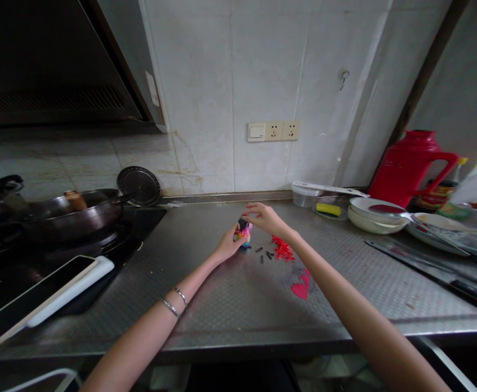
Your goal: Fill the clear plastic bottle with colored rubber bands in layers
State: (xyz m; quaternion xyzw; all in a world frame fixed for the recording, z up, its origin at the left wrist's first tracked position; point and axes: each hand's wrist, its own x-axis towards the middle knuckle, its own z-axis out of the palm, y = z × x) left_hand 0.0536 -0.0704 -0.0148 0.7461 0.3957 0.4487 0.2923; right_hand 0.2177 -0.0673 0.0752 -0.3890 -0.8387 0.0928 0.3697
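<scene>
A small colourful toy figure (244, 238), dark on top with pink, yellow and blue below, stands upright on the steel counter (206, 296). My left hand (226, 246) is closed around its left side. At its dark top, the bent fingers of my right hand (266, 218) are pinched together. Whatever they hold is too small to make out. Several small black pieces (262, 259) lie just right of the figure. Beyond them is a loose pile of small red pieces (282, 249). Nearer to me lies a flat red, heart-like piece (300, 286), beside my right forearm.
On the left are a stove with a pan (73, 215) and a phone (38, 294) propped on a white holder. Bowls (375, 220), a plastic tub (304, 196), a long black-handled utensil (418, 267) and a red thermos (405, 169) stand or lie on the right.
</scene>
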